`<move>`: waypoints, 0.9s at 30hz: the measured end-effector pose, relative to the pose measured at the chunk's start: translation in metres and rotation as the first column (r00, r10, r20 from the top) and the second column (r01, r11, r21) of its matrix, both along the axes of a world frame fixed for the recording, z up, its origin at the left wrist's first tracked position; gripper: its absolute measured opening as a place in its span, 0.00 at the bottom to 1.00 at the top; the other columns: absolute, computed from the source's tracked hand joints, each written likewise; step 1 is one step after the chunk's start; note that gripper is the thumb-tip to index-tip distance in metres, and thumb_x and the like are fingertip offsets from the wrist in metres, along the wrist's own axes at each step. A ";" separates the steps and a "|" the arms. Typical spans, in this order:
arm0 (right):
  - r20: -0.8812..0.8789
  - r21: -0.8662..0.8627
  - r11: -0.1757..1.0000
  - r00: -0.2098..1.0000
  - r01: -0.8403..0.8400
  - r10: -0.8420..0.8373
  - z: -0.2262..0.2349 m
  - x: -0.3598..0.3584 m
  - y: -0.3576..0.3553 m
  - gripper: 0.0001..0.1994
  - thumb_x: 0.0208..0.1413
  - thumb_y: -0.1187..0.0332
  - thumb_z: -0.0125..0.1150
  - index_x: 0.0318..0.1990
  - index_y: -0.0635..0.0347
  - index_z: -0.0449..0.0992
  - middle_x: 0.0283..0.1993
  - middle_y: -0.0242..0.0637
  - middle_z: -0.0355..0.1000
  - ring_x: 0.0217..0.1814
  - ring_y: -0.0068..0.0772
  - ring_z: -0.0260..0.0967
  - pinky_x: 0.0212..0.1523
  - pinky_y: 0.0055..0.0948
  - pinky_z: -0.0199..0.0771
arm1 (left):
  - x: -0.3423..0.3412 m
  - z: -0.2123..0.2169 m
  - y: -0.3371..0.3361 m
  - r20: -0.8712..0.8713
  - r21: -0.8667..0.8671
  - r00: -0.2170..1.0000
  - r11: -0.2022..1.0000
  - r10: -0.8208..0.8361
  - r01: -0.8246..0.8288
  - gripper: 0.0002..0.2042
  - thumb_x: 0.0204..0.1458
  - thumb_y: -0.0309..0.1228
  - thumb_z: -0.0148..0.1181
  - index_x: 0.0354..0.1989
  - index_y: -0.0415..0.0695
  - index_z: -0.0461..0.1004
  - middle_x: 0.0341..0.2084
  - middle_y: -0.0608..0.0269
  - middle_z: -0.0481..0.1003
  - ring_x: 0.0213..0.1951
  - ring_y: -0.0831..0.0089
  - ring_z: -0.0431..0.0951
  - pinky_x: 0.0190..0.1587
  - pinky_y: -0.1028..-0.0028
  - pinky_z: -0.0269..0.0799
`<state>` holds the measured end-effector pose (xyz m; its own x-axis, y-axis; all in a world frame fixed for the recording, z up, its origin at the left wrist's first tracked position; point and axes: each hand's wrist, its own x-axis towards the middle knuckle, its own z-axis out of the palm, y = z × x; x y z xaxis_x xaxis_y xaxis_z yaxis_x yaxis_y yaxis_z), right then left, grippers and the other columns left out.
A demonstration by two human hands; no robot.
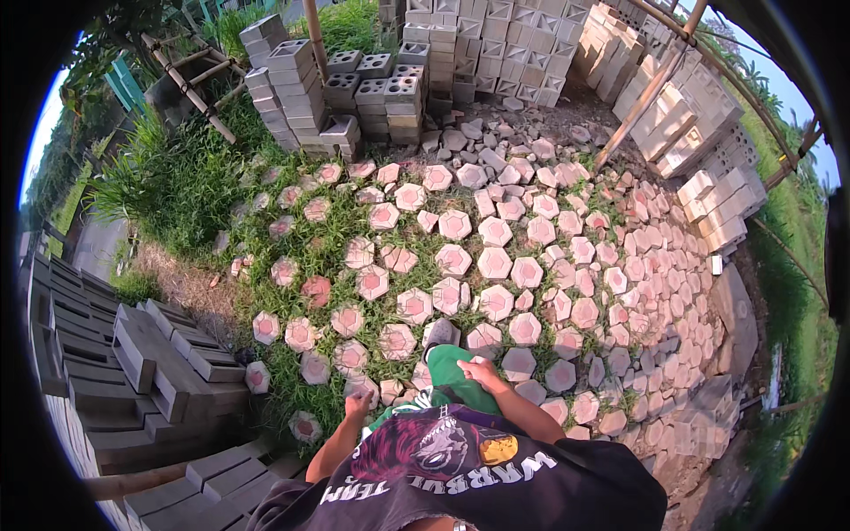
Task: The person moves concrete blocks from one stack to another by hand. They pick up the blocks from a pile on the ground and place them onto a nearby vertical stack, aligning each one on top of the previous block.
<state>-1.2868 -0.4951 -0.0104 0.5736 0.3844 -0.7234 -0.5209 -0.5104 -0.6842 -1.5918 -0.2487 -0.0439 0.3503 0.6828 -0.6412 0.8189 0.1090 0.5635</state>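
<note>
My left hand (pixel 359 404) hangs low beside my body, its fingers curled in, with nothing visible in it. My right hand (pixel 481 374) is in front of my green shorts (pixel 453 379), fingers bent into a loose fist, and no object shows in it. Neither hand touches anything around me. One shoe (pixel 440 333) is set forward on the ground among hexagonal paving blocks (pixel 414 305), pale with reddish centres. Grass grows between these blocks on the left; on the right they lie packed closer together.
Stacked grey concrete blocks (pixel 181 350) line the left side. Hollow blocks (pixel 376 93) and patterned vent blocks (pixel 513 44) stand at the back, with broken rubble (pixel 469 137) before them. A slanting wooden pole (pixel 651 88) and more stacked blocks (pixel 708 203) stand right. A bamboo ladder (pixel 190 84) leans back left.
</note>
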 end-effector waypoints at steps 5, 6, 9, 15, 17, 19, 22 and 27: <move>-0.029 -0.109 0.992 0.998 -0.061 0.058 0.033 0.116 0.077 0.20 0.53 0.51 0.61 0.30 0.63 0.76 0.26 0.33 0.72 0.25 0.23 0.69 0.27 0.24 0.74 | 0.075 -0.003 0.016 -0.003 -0.087 0.976 0.972 0.217 -0.216 0.24 0.55 0.48 0.44 0.27 0.39 0.80 0.20 0.55 0.77 0.30 0.61 0.79 0.37 0.62 0.73; -0.013 -0.080 0.992 0.996 -0.094 0.093 0.035 0.133 0.094 0.21 0.55 0.50 0.59 0.30 0.63 0.75 0.27 0.33 0.72 0.25 0.23 0.69 0.27 0.24 0.74 | 0.086 -0.021 0.026 0.005 0.027 0.987 0.986 0.163 -0.163 0.23 0.54 0.48 0.44 0.29 0.41 0.80 0.21 0.54 0.78 0.32 0.59 0.79 0.39 0.62 0.72; -0.040 -0.053 0.993 0.994 -0.103 0.101 0.033 0.185 0.116 0.21 0.58 0.51 0.54 0.29 0.63 0.74 0.26 0.32 0.73 0.24 0.23 0.70 0.26 0.25 0.74 | 0.150 -0.024 0.043 0.060 0.166 0.991 0.978 0.120 -0.128 0.21 0.52 0.48 0.45 0.30 0.44 0.80 0.25 0.49 0.78 0.35 0.55 0.79 0.42 0.62 0.71; -0.069 0.049 0.995 0.994 -0.082 0.085 0.008 0.227 0.101 0.10 0.53 0.63 0.62 0.33 0.61 0.74 0.28 0.29 0.72 0.29 0.21 0.70 0.26 0.24 0.71 | 0.281 0.018 0.089 0.057 0.149 0.988 0.977 0.144 -0.151 0.14 0.44 0.39 0.63 0.31 0.39 0.78 0.23 0.60 0.78 0.27 0.74 0.76 0.33 0.72 0.71; -0.076 0.067 0.988 0.987 -0.138 0.143 0.002 0.240 0.093 0.10 0.51 0.63 0.64 0.34 0.60 0.75 0.28 0.29 0.72 0.29 0.22 0.70 0.28 0.25 0.72 | 0.309 0.016 0.105 0.115 0.109 0.987 0.986 0.112 -0.125 0.14 0.41 0.39 0.65 0.30 0.40 0.77 0.22 0.60 0.77 0.25 0.75 0.75 0.31 0.72 0.70; -0.076 0.070 0.981 0.979 -0.183 0.189 -0.003 0.257 0.075 0.10 0.49 0.64 0.66 0.34 0.60 0.75 0.28 0.30 0.72 0.30 0.23 0.70 0.30 0.26 0.72 | 0.346 0.014 0.109 0.049 0.092 0.998 0.994 0.051 -0.055 0.15 0.39 0.39 0.67 0.28 0.40 0.77 0.21 0.60 0.77 0.25 0.76 0.75 0.30 0.72 0.71; -0.154 -0.004 1.000 0.988 0.014 -0.014 0.013 0.283 0.090 0.13 0.46 0.61 0.69 0.29 0.60 0.73 0.28 0.32 0.71 0.30 0.25 0.70 0.32 0.29 0.76 | 0.366 -0.021 0.151 -0.046 0.261 0.997 0.963 -0.054 0.064 0.16 0.37 0.41 0.68 0.24 0.40 0.77 0.19 0.58 0.78 0.23 0.72 0.77 0.29 0.69 0.72; -0.215 -0.088 0.968 0.945 0.233 -0.247 0.007 0.355 0.085 0.14 0.47 0.59 0.69 0.28 0.59 0.72 0.29 0.32 0.71 0.31 0.26 0.70 0.32 0.29 0.75 | 0.479 -0.029 0.180 0.001 0.105 0.967 0.961 -0.257 0.255 0.18 0.35 0.44 0.72 0.25 0.41 0.79 0.20 0.55 0.78 0.25 0.67 0.78 0.31 0.67 0.72</move>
